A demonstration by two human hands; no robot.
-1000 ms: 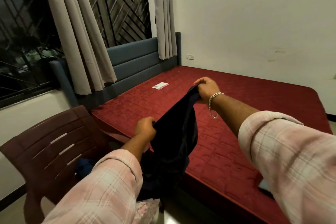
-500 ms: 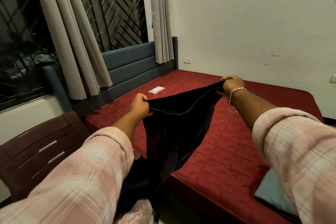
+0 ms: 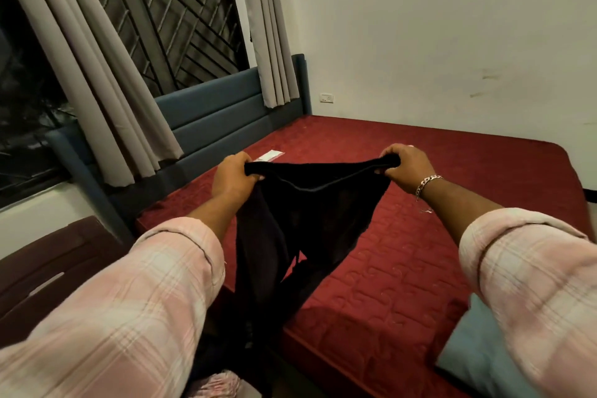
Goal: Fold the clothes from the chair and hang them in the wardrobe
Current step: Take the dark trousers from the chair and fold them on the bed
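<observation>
Both hands are closed tight on the same black garment (image 3: 300, 220), one at each end of its top edge. The left hand (image 3: 233, 175) has its fingers curled over the cloth and bunches the left corner against the palm. The right hand (image 3: 407, 165) does the same at the other corner, knuckles up, with a wad of fabric squeezed between fingers and thumb. The hands are held well apart, so the top edge runs between them with only a slight sag in the middle.

The garment hangs in the air over the near edge of the bed (image 3: 436, 236). From the stretched edge it falls and narrows, dropping past the bed's side toward the floor, where its lower end is lost in shadow. It seems to split into two hanging parts low down, with red showing through the gap.

A chain bracelet (image 3: 427, 184) sits on the right wrist, and both forearms come out of rolled pink plaid sleeves (image 3: 529, 275).

Beyond the left hand a small white slip (image 3: 270, 155) lies on the red mattress, near the blue headboard (image 3: 219, 113). Grey curtains (image 3: 106, 81) hang over a barred window behind it. A brown chair (image 3: 48, 268) stands at lower left, beside the bed, and a blue-grey cushion (image 3: 478, 352) rests on the bed's near right corner.
</observation>
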